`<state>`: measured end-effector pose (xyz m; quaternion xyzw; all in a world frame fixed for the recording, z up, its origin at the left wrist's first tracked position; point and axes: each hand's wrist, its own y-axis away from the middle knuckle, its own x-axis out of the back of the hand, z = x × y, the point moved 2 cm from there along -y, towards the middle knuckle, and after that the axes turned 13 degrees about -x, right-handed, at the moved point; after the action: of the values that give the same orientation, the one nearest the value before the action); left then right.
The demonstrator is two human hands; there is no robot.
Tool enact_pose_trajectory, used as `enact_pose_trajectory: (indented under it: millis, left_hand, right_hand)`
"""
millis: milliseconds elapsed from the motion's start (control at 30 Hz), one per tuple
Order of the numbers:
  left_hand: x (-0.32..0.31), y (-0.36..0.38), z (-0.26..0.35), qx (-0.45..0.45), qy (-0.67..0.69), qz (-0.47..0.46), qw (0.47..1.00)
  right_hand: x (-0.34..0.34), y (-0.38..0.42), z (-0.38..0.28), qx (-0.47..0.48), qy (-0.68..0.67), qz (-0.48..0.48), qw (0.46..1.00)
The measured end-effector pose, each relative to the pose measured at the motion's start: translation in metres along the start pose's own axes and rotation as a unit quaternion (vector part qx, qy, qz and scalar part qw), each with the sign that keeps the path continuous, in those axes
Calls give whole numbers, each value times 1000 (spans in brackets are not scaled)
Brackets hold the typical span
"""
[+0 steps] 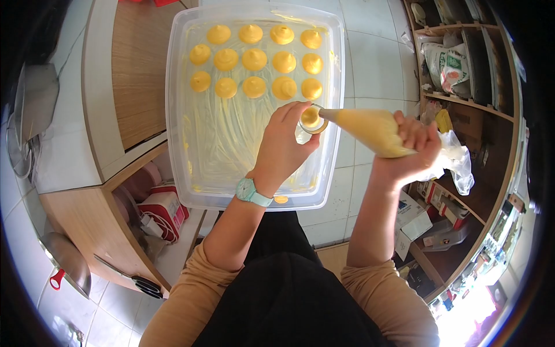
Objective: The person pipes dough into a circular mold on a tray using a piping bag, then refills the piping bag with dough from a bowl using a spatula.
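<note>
Toward 12 o'clock of the plastic tub (pixel 225 139), fourteen yellow mounds (pixel 254 59) sit in three rows: four, five, five. At 3 o'clock, a fifteenth dab (pixel 310 117) lies inside a small clear ring (pixel 326 125). Judged: far half filled, a fourth row begun; its remainder and the near half, 4 to 8 o'clock, are left, showing only smeared film. Left hand (pixel 283 136): partly open, thumb and fingers pinching the ring's sides. Right hand (pixel 413 139): closed firmly around the wide end of the piping bag (pixel 370 130), whose nozzle (pixel 328 113) points toward 9 o'clock at the ring.
</note>
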<state>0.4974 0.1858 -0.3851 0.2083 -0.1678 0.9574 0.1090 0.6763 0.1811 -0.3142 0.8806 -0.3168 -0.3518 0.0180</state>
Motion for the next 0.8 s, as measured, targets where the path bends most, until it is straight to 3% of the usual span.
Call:
enact_pose_trajectory:
  millis: [200,400,600,800]
  left_hand:
    - [30,4,7,12,3,21,1000]
    - [46,13,-10,35,-42,21,998]
    - [40,14,-15,27,-36,3,999]
    - [35,17,-18,35,-17,-1,999]
  right_hand:
    - [-20,-5,-24,-73,-136,192,969]
    - [-26,0,-12,-86,-80,-49,992]
    - [-56,17,16,-13,81,-129,988]
    - [-68,32,38,24,254,-186,949]
